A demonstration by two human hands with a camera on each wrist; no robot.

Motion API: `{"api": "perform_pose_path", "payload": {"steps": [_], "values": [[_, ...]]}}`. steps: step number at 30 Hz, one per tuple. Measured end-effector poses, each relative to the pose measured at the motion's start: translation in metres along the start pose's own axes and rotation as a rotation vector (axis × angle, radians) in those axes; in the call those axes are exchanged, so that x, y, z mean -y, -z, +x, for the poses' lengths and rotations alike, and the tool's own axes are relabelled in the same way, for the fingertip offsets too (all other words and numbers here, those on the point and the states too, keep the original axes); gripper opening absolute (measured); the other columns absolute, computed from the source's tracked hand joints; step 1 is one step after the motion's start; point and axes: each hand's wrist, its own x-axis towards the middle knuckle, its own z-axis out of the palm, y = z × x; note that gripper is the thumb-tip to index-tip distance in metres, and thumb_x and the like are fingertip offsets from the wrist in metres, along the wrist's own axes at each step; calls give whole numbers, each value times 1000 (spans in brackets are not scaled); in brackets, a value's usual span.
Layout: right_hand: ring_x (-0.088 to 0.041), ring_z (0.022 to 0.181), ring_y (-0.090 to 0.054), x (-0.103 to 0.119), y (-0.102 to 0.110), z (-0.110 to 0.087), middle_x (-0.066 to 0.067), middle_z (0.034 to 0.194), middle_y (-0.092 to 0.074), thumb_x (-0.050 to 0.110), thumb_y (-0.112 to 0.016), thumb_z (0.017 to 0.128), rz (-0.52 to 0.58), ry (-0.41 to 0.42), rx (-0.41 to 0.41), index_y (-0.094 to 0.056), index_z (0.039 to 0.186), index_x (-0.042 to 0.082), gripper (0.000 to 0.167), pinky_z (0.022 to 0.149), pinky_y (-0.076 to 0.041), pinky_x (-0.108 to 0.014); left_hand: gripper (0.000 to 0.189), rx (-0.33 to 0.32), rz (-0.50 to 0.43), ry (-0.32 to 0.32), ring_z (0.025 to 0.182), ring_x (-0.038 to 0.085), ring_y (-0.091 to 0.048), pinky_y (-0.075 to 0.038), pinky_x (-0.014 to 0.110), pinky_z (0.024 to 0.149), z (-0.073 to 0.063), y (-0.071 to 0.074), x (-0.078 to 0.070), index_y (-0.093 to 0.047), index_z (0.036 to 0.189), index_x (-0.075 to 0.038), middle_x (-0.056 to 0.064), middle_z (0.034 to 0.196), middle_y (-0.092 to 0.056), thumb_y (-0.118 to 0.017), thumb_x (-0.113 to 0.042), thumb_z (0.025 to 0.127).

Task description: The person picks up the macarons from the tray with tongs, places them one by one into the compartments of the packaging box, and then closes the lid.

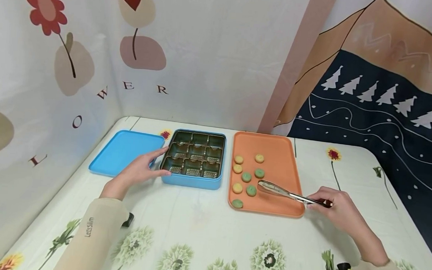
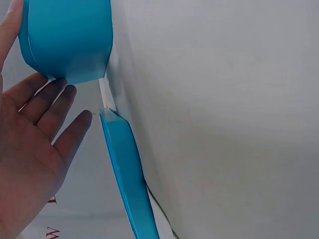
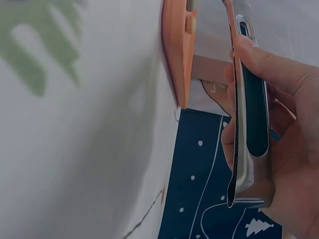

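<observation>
Metal tongs [image 1: 285,193] are gripped in my right hand [image 1: 337,206], and their tips reach over the orange tray [image 1: 275,151]. On that tray lie small round cookies, several yellow, such as one yellow cookie [image 1: 259,158], and several green, such as one green cookie [image 1: 251,190]. The right wrist view shows thumb and fingers around the tongs' handle [image 3: 254,109]. My left hand [image 1: 142,169] rests its spread fingers at the left side of a blue box [image 1: 192,181]. Inside the box sits a dark insert [image 1: 196,152] with several compartments and no cookies in them.
A blue lid [image 1: 124,151] lies flat left of the box, partly behind the left hand. The flower-printed tablecloth [image 1: 202,222] covers the table. Printed curtains [image 1: 214,47] stand close behind and along the left side.
</observation>
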Motion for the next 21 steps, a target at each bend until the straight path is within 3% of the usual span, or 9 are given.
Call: {"api": "perform_pose_path", "payload": {"steps": [21], "values": [[3, 60, -42, 22, -15, 38, 7, 72, -60, 4, -85, 73, -33, -21, -32, -78, 84, 10, 14, 49, -39, -18, 97, 2, -52, 9, 149, 51, -19, -24, 72, 114, 0, 0, 1, -18, 161, -20, 23, 165, -19, -72, -52, 87]]}}
